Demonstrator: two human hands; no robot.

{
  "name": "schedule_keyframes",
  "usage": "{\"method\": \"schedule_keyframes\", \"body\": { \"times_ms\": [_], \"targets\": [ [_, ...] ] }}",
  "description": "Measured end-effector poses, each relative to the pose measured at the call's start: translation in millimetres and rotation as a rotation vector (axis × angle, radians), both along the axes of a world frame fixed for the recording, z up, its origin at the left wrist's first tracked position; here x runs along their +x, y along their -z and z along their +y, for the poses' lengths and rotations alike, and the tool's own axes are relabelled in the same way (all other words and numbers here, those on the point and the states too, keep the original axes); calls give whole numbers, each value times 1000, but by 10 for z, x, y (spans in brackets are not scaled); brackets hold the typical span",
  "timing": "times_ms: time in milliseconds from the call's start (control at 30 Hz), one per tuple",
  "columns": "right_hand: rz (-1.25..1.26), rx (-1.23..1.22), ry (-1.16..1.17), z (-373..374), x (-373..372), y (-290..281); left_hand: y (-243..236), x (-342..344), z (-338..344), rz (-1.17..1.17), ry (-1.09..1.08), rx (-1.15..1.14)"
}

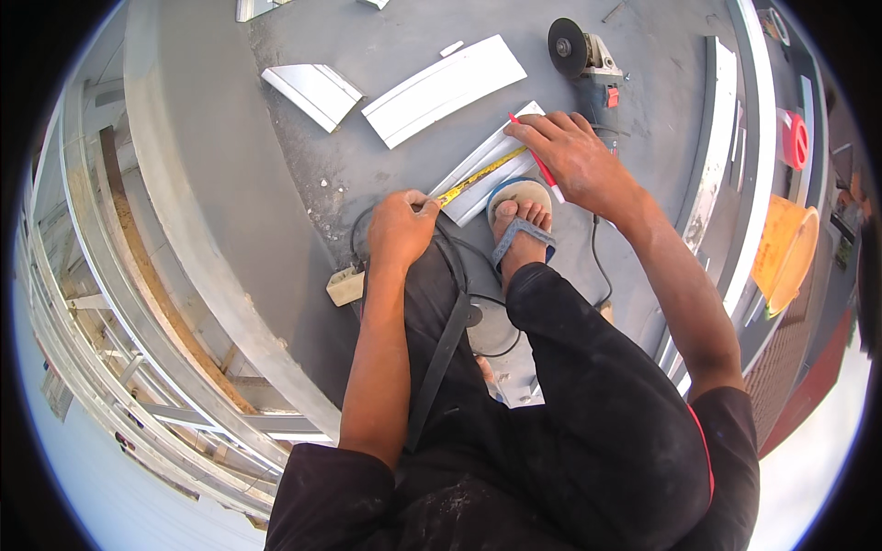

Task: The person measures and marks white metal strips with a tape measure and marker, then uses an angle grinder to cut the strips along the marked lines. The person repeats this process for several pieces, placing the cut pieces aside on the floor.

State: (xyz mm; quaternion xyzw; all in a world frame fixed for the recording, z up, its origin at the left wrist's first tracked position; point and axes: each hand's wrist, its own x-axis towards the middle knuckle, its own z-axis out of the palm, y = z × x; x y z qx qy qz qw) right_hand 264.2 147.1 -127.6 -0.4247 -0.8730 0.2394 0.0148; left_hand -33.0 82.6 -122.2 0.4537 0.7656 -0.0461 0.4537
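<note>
My left hand [404, 225] grips the near end of a yellow tape measure [473, 184] lying along a white metal strip [450, 188]. My right hand [574, 156] is shut on a red-and-white marker [548, 174], its fingers over the strip's far end, beside the tape. My sandalled foot [519, 225] rests against the strip's near side. Two more cut white pieces, a slanted one [308, 92] and a longer one [441, 92], lie farther forward on the grey surface.
An angle grinder [588, 64] with a cord lies at the back right. A cream block [344, 286] sits by my left forearm. Metal framing [147, 248] lies beyond the left ledge. Long white lengths [712, 138], a red container [792, 138] and an orange bucket [776, 257] are on the right.
</note>
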Motion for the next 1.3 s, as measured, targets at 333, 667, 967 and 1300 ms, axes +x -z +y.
{"method": "schedule_keyframes", "body": {
  "times_ms": [333, 667, 967, 1300],
  "targets": [
    [-49, -176, 295, -489, 369, -690, -69, -96, -110, -168, 72, 133],
    [185, -392, 719, -966, 397, -804, 27, 296, -122, 173, 689, 334],
    [284, -298, 846, -876, 504, -831, -430, -134, 1088, 91, 1122, 718],
    [305, -225, 876, -934, 534, -765, -104, 424, 1427, -149, 1632, 978]
  ]
}}
